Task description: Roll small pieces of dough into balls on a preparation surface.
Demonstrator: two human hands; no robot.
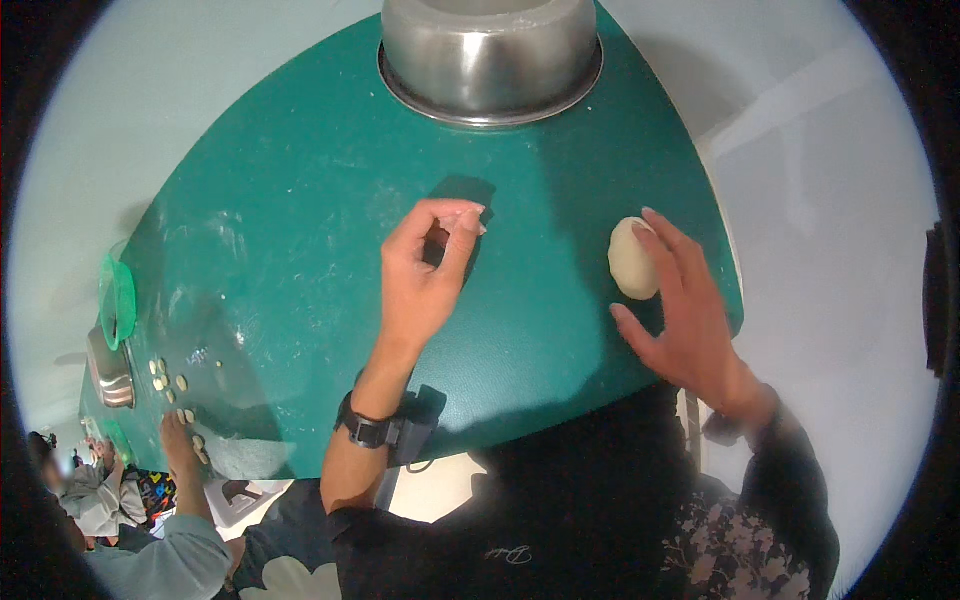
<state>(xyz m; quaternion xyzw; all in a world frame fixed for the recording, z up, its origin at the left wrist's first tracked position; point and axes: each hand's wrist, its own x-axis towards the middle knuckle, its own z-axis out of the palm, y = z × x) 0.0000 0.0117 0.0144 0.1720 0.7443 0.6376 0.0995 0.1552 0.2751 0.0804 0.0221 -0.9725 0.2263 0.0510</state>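
A smooth, pale oval lump of dough [626, 262] rests on the right side of the green tabletop [320, 250]. Over its right edge reach the spread fingers of my right hand [688, 305], the thumb apart below it; whether they touch it I cannot tell. Near the middle of the table my left hand [425, 265] is closed in a pinch, fingertips against thumb. White smears show on those fingertips, but anything between them is too small to make out.
A large steel basin [490, 70] stands at the far edge. At the left are a green plastic basket [118, 300], a steel bowl [112, 370] and several small dough pieces [160, 380]. Another person's hand [178, 440] is beside those pieces. Flour smudges mark the table.
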